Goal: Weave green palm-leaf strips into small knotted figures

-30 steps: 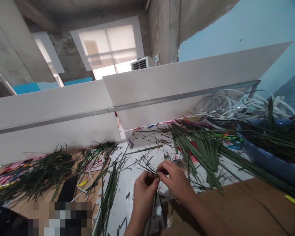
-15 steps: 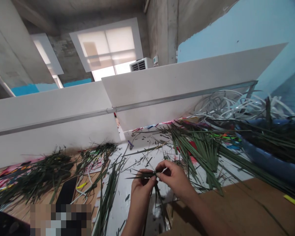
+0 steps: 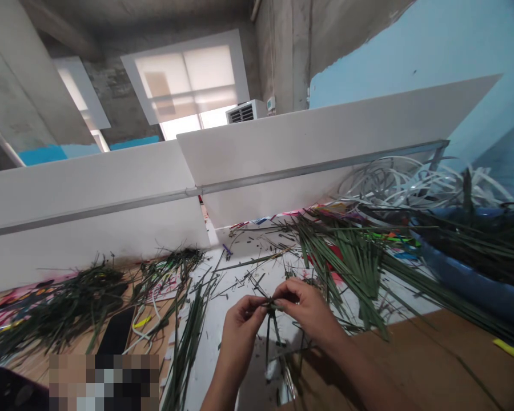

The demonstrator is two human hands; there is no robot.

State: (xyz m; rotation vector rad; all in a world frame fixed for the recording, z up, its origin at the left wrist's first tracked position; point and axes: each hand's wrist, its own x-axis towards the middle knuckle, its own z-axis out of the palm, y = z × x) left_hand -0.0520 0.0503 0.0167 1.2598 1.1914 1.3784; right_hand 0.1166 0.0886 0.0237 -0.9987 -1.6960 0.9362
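Note:
Between my two hands, low in the middle of the head view, is a small knot of dark green leaf strips (image 3: pixel 270 306). My left hand (image 3: pixel 244 319) pinches it from the left between thumb and fingers. From the other side, my right hand (image 3: pixel 302 305) grips it with thumb and forefinger, the fingertips of both hands almost touching. A few strip ends hang down below the fingers. The middle of the knot is mostly hidden by my fingertips. To the right lies a fan of long green leaves (image 3: pixel 364 268); a narrow bundle of leaf strips (image 3: pixel 191 342) lies to the left.
A blue basin (image 3: pixel 466 279) of leaves stands at the right, with coiled white strips (image 3: pixel 402 182) behind it. Brown cardboard (image 3: pixel 432 365) lies at front right. A tangled leaf heap (image 3: pixel 77 302) and black phone-like slab (image 3: pixel 116 331) lie left. White partition panels (image 3: pixel 282 142) rise behind.
My left hand has turned and shifted slightly left. Strips that pointed left across its fingers no longer show there, and more strip ends now hang below the knot.

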